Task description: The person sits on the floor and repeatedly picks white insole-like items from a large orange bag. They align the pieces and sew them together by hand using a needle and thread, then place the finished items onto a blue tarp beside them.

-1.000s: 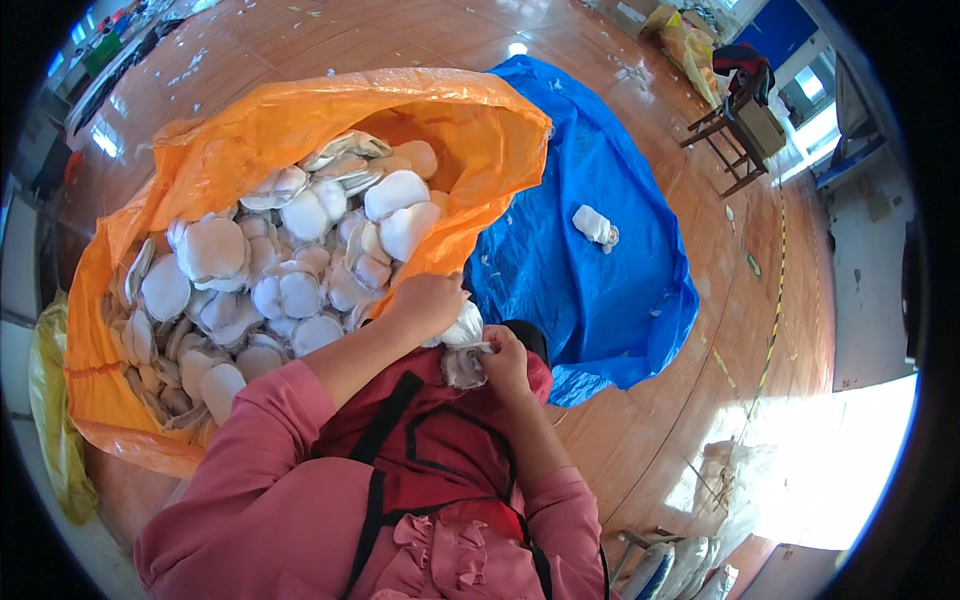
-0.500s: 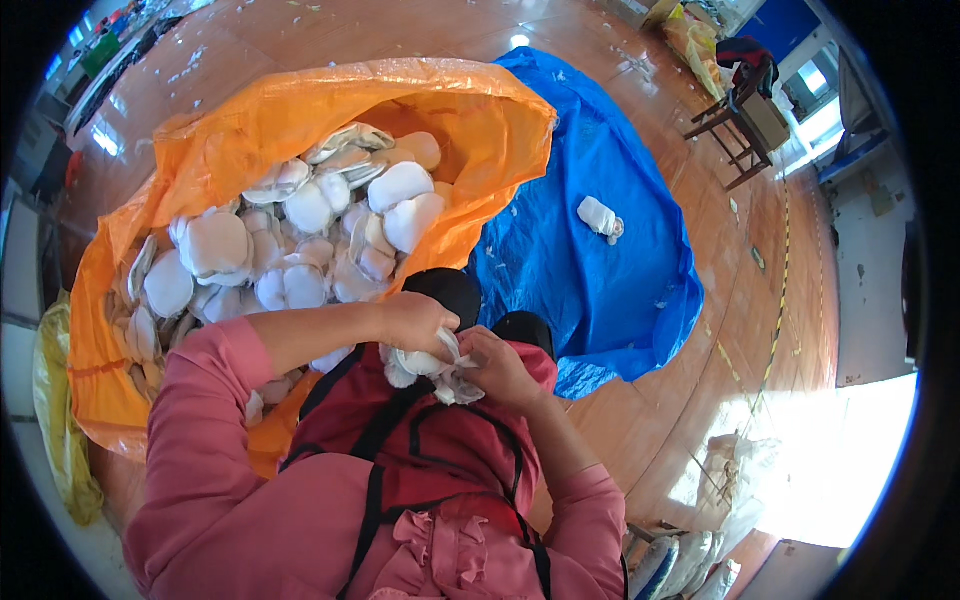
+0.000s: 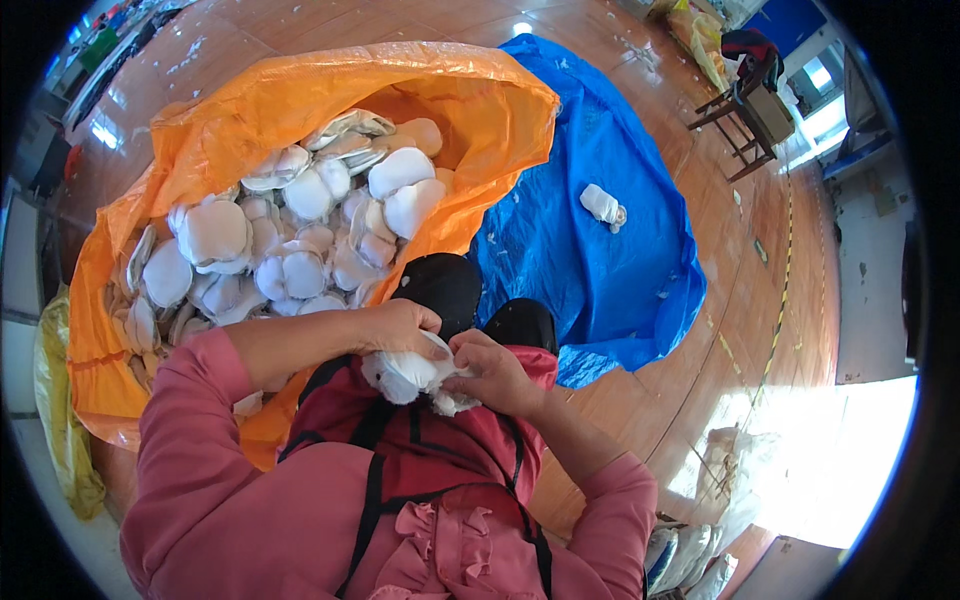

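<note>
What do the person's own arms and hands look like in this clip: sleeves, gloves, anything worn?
Both arms wear loose, long pink sleeves that end at the wrists. The left hand and right hand are bare: no gloves, and no rings, watch or bands that I can make out. A dark red apron with black straps covers the lap between them.

Head camera looks steeply down, close; rim perhaps distorted.

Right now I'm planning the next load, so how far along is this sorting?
Early. One rolled white piece lies alone on the blue sheet. The left hand and right hand hold another white piece over the lap. The orange sack remains heaped with white pieces.
</note>
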A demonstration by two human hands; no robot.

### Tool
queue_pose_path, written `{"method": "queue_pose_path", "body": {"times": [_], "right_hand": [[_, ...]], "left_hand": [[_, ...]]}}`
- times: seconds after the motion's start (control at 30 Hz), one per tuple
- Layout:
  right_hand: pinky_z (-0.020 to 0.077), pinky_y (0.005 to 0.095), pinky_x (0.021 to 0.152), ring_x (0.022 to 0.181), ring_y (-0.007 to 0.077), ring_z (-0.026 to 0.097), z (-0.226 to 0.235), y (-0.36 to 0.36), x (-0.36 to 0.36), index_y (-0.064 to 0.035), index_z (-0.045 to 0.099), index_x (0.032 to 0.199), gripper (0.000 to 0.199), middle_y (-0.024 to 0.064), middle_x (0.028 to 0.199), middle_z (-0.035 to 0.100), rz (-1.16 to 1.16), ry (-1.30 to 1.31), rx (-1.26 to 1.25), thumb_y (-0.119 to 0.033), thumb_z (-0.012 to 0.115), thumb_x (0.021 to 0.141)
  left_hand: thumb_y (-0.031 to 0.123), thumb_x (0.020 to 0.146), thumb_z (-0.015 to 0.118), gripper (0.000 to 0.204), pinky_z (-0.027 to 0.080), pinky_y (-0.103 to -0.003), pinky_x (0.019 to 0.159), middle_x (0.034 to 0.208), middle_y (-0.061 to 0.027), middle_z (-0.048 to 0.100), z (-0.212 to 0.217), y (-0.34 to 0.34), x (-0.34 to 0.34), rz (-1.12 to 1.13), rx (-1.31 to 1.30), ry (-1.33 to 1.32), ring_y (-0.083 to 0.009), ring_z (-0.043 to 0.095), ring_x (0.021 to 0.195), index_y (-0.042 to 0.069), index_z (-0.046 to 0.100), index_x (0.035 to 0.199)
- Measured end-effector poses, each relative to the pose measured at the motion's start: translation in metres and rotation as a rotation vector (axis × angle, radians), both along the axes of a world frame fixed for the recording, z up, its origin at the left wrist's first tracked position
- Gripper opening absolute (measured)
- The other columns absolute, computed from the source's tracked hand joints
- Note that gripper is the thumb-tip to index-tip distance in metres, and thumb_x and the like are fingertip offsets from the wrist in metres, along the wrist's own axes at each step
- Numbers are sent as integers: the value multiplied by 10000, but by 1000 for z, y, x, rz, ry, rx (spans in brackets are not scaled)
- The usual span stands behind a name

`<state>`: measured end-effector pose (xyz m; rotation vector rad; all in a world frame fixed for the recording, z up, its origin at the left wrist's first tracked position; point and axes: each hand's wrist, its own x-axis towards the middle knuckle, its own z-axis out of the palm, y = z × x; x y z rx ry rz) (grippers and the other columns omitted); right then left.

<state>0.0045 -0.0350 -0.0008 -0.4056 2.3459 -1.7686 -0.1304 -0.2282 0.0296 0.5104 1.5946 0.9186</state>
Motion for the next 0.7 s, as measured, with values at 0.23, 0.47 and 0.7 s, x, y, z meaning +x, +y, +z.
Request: {"method": "queue_pose_path", "body": {"times": [0.23, 0.47, 0.7], "right_hand": [[437, 330, 930, 1107, 233, 520, -7, -5, 14, -57, 585, 900, 246, 97, 1182, 512, 14, 37, -64, -107, 798, 787], [447, 301, 906, 1068, 183, 524, 8, 1, -4, -51, 555, 1056, 305, 74, 1159, 515, 31, 9, -150, -206, 743, 873], [463, 233, 718, 810, 68, 554, -29, -9, 7, -62, 576, 1041, 188, -18, 908, 588, -260, -403, -437, -170, 680, 927]], "left_hand": [[271, 838, 771, 225, 435, -252, 591, 693, 24, 601, -13, -12, 7, 124, -77, -201, -84, 572, 638, 112, 627, 769], [288, 903, 704, 218, 489, -261, 629, 780, -20, 649, -25, -16, -11, 295, -37, -469, -114, 619, 666, 76, 650, 898], [342, 985, 559, 273, 555, -328, 761, 962, -57, 698, -32, -24, -22, 678, 170, -777, -164, 674, 838, 87, 643, 1031]]}}
